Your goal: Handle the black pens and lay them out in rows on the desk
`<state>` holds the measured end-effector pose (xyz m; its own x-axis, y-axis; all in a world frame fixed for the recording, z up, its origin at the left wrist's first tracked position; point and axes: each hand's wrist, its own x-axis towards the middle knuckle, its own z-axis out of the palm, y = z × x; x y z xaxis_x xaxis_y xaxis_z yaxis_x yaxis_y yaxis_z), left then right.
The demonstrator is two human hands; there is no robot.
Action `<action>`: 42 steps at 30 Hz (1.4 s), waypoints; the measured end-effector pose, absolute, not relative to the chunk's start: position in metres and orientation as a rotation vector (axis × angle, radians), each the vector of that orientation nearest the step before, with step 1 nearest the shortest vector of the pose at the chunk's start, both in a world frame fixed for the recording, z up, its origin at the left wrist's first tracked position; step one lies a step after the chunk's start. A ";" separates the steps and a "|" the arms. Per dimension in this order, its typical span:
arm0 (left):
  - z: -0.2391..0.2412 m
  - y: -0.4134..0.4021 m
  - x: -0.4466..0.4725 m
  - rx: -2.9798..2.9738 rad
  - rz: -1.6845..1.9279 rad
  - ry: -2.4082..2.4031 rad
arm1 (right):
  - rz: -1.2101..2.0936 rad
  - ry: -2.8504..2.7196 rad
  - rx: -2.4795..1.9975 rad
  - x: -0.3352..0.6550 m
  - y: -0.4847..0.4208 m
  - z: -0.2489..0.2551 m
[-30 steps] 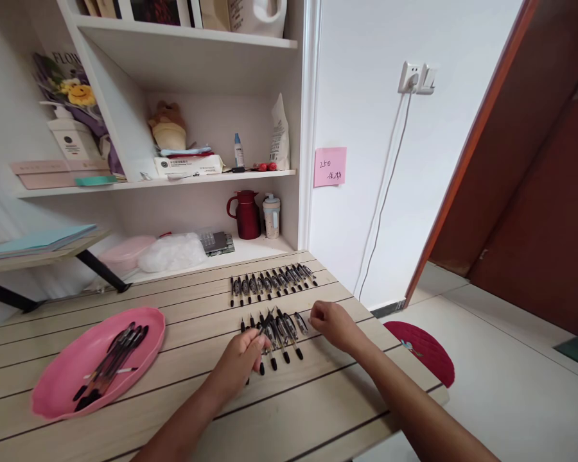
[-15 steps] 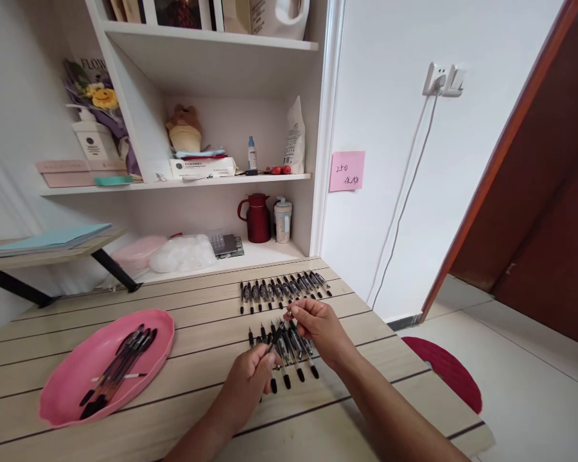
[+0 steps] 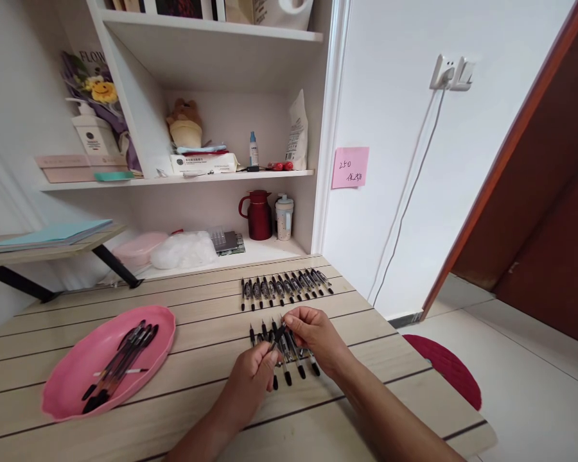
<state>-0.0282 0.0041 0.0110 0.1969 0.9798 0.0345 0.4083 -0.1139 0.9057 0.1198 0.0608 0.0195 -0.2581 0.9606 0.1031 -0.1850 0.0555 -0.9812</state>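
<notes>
My left hand [image 3: 250,378] is closed around the body of a black pen [image 3: 278,335], which slants up to the right. At its upper end, the thumb and fingertips of my right hand [image 3: 316,333] pinch together on a tiny part mostly hidden by the fingers. Beneath both hands lies a row of pens [image 3: 287,373] with clear barrels and black ends, partly covered by the hands. Farther back is a second row of black pens [image 3: 280,292], set close side by side.
On the left of the wooden table [image 3: 212,321] sits a pink tray [image 3: 62,391] holding several pens [image 3: 125,362] and a thin white stick. Behind, white shelves carry a red jug [image 3: 259,216] and a cup [image 3: 284,218]. A pink note [image 3: 349,168] hangs on the wall.
My right fingertips have come down slightly to the upper end of the pen, with the small shiny part now mostly hidden. My left hand keeps its hold. The view has shifted slightly.
</notes>
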 end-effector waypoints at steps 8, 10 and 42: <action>0.016 -0.003 -0.021 1.819 0.974 1.481 | 1.221 -1.394 -0.922 0.119 0.052 0.024; 0.018 -0.004 -0.021 1.845 0.962 1.485 | 1.250 -1.395 -0.894 0.120 0.050 0.026; 0.017 -0.004 -0.019 1.811 0.901 1.423 | 1.565 -1.291 -0.729 0.131 0.055 0.023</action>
<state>-0.0187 -0.0044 0.0171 0.1723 0.9778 0.1195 0.5259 -0.1939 0.8281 0.1307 0.0549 0.0233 -0.3745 0.9196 0.1184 -0.2911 0.0047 -0.9567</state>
